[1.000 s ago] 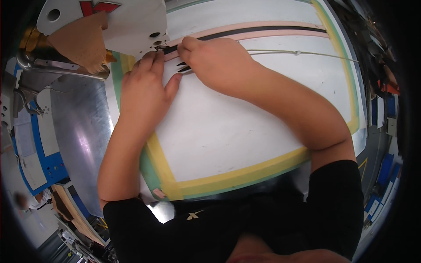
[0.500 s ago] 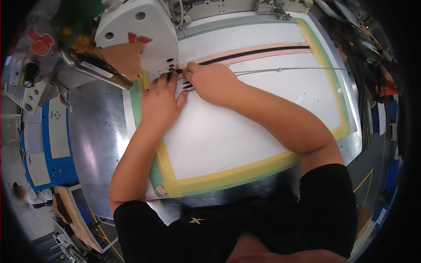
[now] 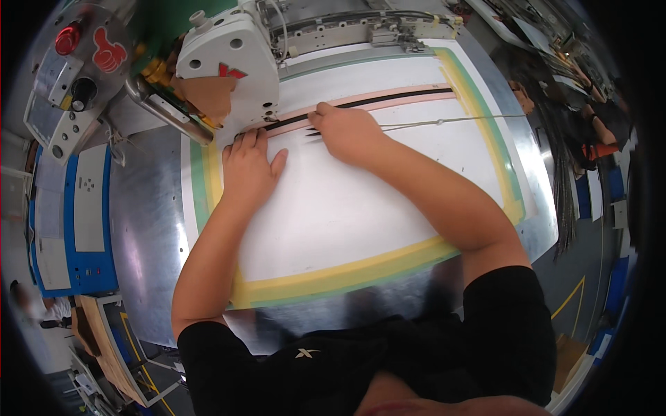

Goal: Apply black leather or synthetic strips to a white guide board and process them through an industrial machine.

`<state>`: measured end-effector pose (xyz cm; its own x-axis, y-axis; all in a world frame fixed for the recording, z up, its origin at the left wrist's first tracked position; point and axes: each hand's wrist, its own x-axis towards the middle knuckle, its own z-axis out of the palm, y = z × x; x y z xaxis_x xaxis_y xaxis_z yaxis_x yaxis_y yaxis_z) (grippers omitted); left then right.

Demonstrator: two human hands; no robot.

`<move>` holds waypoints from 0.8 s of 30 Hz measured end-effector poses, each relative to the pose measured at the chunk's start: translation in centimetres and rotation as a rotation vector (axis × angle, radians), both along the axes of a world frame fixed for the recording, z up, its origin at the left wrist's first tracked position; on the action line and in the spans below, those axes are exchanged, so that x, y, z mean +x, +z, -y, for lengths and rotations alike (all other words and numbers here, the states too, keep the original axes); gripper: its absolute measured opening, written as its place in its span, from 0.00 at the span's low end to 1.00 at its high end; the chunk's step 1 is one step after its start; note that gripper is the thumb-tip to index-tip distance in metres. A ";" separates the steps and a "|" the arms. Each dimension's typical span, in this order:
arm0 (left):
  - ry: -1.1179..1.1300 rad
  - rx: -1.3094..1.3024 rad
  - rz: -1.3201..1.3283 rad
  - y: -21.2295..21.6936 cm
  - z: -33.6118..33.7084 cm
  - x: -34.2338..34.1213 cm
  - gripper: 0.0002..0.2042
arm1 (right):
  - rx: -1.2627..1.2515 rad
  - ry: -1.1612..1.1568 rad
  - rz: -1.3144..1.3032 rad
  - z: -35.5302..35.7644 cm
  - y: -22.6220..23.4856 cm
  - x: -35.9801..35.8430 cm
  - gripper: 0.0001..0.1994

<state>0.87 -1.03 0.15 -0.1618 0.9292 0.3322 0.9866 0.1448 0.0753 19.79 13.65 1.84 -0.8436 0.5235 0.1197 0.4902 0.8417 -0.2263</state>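
A white flat template board (image 3: 361,215) with yellow and green tape edges lies on a metal machine table (image 3: 149,229). A long black strip (image 3: 388,99) in a pink-bordered slot runs across the board's far part. My left hand (image 3: 248,170) lies flat on the board, its fingertips at the strip's left end, just below the white sewing machine head (image 3: 232,66). My right hand (image 3: 343,128) presses fingers down on the strip a little to the right. A thin cord (image 3: 451,121) stretches from under my right hand to the right.
A grey control panel (image 3: 69,76) with a red button and a black knob stands at the far left. A blue cabinet (image 3: 66,229) is at the left. Another person sits at the right edge (image 3: 590,118). Cables hang along the table's right side.
The view has shifted, so the machine head and hands now sit lower and more central. My hands stay on the strip, now set slightly farther apart.
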 end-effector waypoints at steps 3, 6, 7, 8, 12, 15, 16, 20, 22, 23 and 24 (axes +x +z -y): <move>0.010 -0.021 0.033 -0.2 -0.6 0.6 0.28 | -0.010 0.010 -0.009 0.5 0.0 -0.7 0.19; 0.015 -0.017 0.035 -0.3 -0.7 0.7 0.29 | -0.021 0.019 -0.027 0.9 -0.1 -1.3 0.17; 0.027 -0.021 0.039 -0.2 -0.6 0.8 0.30 | -0.020 0.034 -0.040 0.9 -0.2 -1.4 0.17; 0.012 -0.018 0.040 -0.3 -0.5 0.7 0.30 | -0.016 0.019 -0.038 1.1 -0.3 -1.5 0.17; 0.014 0.006 0.055 -0.9 0.4 -0.8 0.30 | 0.023 0.070 -0.055 1.1 -0.8 -2.0 0.16; 0.067 -0.030 0.065 -0.4 1.2 -1.4 0.30 | -0.002 0.032 -0.032 1.0 -0.4 -1.4 0.16; 0.071 -0.033 0.065 -0.4 1.4 -1.5 0.30 | 0.004 0.017 -0.029 0.6 -0.3 -0.8 0.17; 0.086 -0.024 0.050 -0.3 2.2 -2.2 0.30 | 0.006 -0.052 0.058 -1.0 1.1 2.2 0.19; 0.100 -0.021 0.057 0.0 2.2 -2.2 0.31 | 0.007 -0.067 0.073 -1.5 1.6 3.6 0.20; 0.117 -0.042 0.074 0.4 2.3 -2.0 0.31 | 0.011 -0.095 0.090 -1.6 1.6 3.8 0.21; 0.128 -0.063 0.092 0.5 2.1 -1.9 0.32 | 0.004 -0.089 0.087 -1.4 1.5 3.6 0.21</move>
